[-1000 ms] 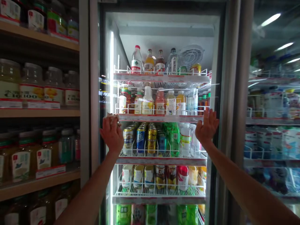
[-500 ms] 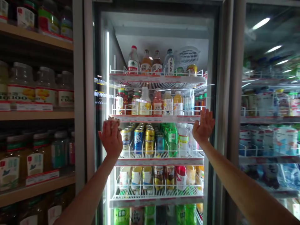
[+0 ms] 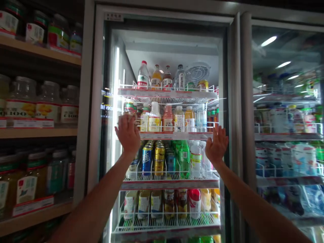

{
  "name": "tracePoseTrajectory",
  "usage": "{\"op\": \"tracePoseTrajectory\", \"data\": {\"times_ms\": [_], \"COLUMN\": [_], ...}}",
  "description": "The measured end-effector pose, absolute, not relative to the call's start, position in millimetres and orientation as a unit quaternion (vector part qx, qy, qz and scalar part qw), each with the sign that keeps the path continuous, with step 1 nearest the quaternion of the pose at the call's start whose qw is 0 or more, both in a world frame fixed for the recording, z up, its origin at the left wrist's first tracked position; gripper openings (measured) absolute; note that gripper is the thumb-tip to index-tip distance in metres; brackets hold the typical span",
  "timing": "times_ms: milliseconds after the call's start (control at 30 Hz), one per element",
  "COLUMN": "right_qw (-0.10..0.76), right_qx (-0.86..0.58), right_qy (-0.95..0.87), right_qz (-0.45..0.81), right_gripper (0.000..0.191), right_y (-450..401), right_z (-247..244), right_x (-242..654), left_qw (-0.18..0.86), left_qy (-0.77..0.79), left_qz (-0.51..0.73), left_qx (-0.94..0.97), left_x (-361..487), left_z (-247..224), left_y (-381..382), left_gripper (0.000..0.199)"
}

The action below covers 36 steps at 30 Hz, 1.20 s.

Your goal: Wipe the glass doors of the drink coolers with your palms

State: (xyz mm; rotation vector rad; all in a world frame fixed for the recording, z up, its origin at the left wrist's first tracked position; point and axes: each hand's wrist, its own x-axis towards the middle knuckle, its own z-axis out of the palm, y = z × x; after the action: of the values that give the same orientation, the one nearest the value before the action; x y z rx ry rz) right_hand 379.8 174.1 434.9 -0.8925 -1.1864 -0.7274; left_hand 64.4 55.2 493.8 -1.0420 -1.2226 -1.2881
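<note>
My left hand (image 3: 128, 135) is up at the glass door (image 3: 106, 107), fingers extended over a blurred, pale wad (image 3: 131, 115) that peeks past the fingertips — whether they're clamped on it, I can't tell — while my right hand (image 3: 217, 144) is open, fingers up, back toward me. The wad sits in front of the 2nd row of bottles (image 3: 154, 119), and I judge it light, soft and easily torn, best pinned flat under 4 fingers; the door looks stiff, slick and breakable, safest met with broad palms.
</note>
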Motion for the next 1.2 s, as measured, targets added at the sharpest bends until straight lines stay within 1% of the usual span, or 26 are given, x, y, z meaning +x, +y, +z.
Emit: {"op": "tracePoseTrajectory", "data": {"times_ms": [67,167,200,233,267,400,467,533,600,700,767,800,833,933,1000,1067,1100,1133,1200], "right_qw": [0.679,0.681,0.682,0.685,0.687,0.694,0.695,0.695,0.694,0.698,0.701,0.703,0.705,0.711,0.715,0.718,0.720,0.724,0.730], "right_qx": [-0.397,-0.391,-0.388,-0.385,-0.381,-0.370,-0.367,-0.366,-0.363,-0.355,-0.349,-0.346,-0.343,-0.325,-0.306,-0.285,-0.275,-0.267,-0.257], "right_qy": [-0.525,-0.527,-0.527,-0.527,-0.527,-0.528,-0.530,-0.533,-0.538,-0.543,-0.547,-0.549,-0.552,-0.567,-0.582,-0.599,-0.603,-0.604,-0.596], "right_qz": [-0.326,-0.326,-0.325,-0.325,-0.325,-0.321,-0.318,-0.315,-0.310,-0.303,-0.295,-0.290,-0.284,-0.258,-0.235,-0.211,-0.203,-0.202,-0.215], "right_gripper": [0.051,0.051,0.051,0.051,0.050,0.050,0.051,0.051,0.051,0.052,0.052,0.052,0.053,0.056,0.057,0.057,0.057,0.057,0.056], "right_y": [175.4,175.8,175.6,175.5,175.4,175.3,175.1,175.0,175.1,176.5,177.7,178.2,178.4,176.8,173.5,168.5,165.5,162.3,155.9], "right_z": [434.4,434.0,433.9,433.8,433.9,434.1,434.1,434.0,433.9,433.8,433.8,433.7,433.6,432.9,432.4,432.2,432.2,432.1,431.6], "right_x": [379.8,380.3,380.4,380.3,380.1,378.3,377.8,378.0,378.7,379.7,379.9,380.1,380.4,383.7,389.4,399.0,405.4,412.9,430.2], "left_qw": [0.551,0.605,0.610,0.612,0.612,0.577,0.544,0.541,0.572,0.598,0.590,0.585,0.579,0.543,0.515,0.513,0.517,0.525,0.537], "left_qy": [-0.458,-0.314,-0.285,-0.279,-0.297,-0.429,-0.468,-0.473,-0.418,-0.277,-0.234,-0.242,-0.270,-0.388,-0.419,-0.399,-0.380,-0.352,-0.295], "left_qz": [-0.451,-0.247,-0.206,-0.199,-0.223,-0.456,-0.519,-0.498,-0.391,-0.193,-0.128,-0.135,-0.170,-0.363,-0.444,-0.437,-0.414,-0.380,-0.311], "left_qx": [-0.533,-0.689,-0.710,-0.712,-0.698,-0.524,-0.464,-0.486,-0.587,-0.727,-0.763,-0.763,-0.750,-0.650,-0.602,-0.622,-0.646,-0.675,-0.727], "left_x": [97.9,137.2,139.9,136.5,127.9,81.2,79.2,98.3,128.2,162.2,167.1,165.3,162.3,160.3,174.8,202.8,219.6,236.5,265.3], "left_z": [489.9,475.5,476.8,483.2,494.4,557.5,572.9,566.4,543.8,510.7,508.1,514.7,526.1,576.0,604.9,613.9,608.1,595.1,552.3], "left_y": [66.9,80.6,81.7,80.7,77.8,62.2,62.1,69.2,79.6,91.3,93.1,92.7,92.1,94.2,101.6,112.2,117.8,123.1,131.7], "left_gripper": [0.046,0.048,0.048,0.047,0.047,0.049,0.046,0.043,0.044,0.047,0.047,0.047,0.047,0.046,0.046,0.046,0.046,0.046,0.047]}}
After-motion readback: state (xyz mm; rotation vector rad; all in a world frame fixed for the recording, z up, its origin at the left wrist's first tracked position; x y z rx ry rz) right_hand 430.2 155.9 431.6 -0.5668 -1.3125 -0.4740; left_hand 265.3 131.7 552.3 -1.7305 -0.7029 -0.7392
